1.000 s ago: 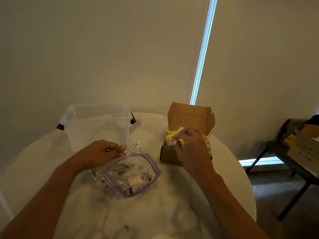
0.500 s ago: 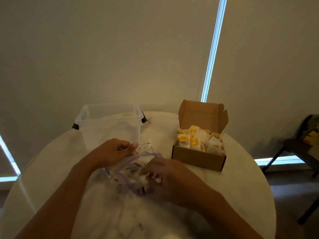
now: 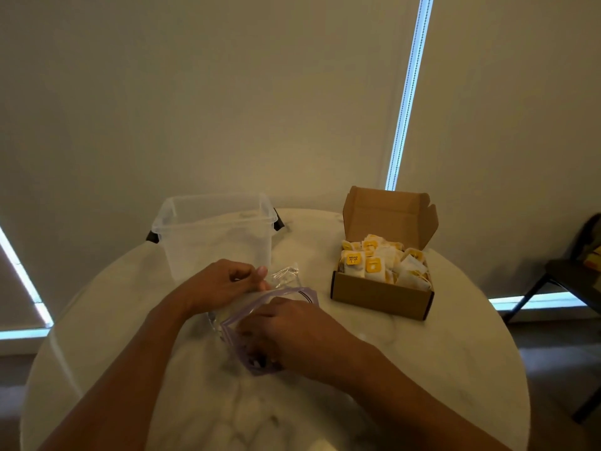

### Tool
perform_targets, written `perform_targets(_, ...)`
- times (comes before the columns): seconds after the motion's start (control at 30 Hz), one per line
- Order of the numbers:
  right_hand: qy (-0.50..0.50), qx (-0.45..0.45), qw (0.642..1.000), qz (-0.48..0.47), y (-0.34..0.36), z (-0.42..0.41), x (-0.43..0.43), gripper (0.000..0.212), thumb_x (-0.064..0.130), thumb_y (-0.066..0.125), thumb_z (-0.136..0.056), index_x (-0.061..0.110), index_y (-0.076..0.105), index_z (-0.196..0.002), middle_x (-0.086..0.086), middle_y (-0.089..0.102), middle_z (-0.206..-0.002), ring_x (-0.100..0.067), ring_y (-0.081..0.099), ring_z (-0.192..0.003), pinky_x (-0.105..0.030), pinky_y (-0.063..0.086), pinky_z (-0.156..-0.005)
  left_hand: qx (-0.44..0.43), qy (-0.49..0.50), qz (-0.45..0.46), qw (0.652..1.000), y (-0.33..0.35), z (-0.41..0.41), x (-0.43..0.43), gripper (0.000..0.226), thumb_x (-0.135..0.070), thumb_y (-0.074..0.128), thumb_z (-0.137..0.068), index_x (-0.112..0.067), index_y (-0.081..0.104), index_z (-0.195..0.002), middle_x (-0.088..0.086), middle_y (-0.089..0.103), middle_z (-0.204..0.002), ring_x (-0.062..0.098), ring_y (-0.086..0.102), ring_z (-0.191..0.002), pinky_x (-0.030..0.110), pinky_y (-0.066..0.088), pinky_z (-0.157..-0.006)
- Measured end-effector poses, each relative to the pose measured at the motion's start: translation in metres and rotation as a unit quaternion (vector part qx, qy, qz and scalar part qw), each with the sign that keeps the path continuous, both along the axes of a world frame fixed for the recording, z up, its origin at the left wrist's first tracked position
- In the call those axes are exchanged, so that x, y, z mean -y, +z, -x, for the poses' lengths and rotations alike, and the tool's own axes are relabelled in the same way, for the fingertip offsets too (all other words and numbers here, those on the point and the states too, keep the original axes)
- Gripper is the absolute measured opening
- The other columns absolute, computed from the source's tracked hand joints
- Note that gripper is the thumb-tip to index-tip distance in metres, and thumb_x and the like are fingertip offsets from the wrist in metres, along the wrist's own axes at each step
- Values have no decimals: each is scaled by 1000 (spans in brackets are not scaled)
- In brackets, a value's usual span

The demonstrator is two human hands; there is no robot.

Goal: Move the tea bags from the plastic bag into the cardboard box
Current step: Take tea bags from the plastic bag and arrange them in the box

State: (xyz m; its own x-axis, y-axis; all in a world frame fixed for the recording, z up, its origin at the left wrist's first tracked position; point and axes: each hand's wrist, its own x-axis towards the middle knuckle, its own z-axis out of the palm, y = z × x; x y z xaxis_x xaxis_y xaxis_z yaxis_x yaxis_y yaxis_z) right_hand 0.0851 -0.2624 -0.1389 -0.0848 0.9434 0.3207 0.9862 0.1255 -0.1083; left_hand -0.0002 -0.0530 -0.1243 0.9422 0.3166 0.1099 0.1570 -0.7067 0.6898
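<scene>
While the left hand [image 3: 224,281] pinches the bag's [image 3: 282,277] upper edge near the table's [image 3: 422,369] middle, the right hand [image 3: 292,333] reaches into its mouth, fingers curled; whether they hold anything cannot be told. Tea bags [image 3: 374,265] fill the open box [image 3: 380,299] toward the right edge; a tub [image 3: 214,236] stands at the far edge.

One wide-angle camera, worn on the head, looks forward and down across the round counter [image 3: 455,369]. The left hand [image 3: 221,281] and right hand [image 3: 292,330] lie nearer the lens than the cardboard box [image 3: 380,297]. Behind the box rises the blind [image 3: 227,92], filling the upper half.
</scene>
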Motion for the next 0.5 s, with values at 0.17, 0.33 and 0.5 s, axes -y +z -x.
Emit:
perform_targets(0.17,-5,3,996,-89,8,2,15,21,26,66,-99,17,76,-116,-4,75,-117,-22,68,-104,-36,56,-87,-1,15,9,1000,3,3,4,52,-65,47,-103,-33,87,-95,-24,83,-99,-8,75,-96,25,53,-94)
perform_targets(0.33,-106,-403,894,-165,26,-11,56,16,24,70,-102,24,77,-115,8,80,-95,-11,77,-83,-27,63,-72,19,13,63,998,6,7,8,52,-57,49,-106,-24,88,-101,-22,84,-107,-11,74,-98,15,53,-92)
perform_targets(0.5,-117,-519,835,-140,38,-36,73,20,12,72,-100,17,71,-119,0,82,-95,-19,80,-86,-25,62,-71,60,22,81,995,14,8,12,50,-61,52,-101,-27,89,-98,-18,84,-113,-12,72,-108,22,49,-105)
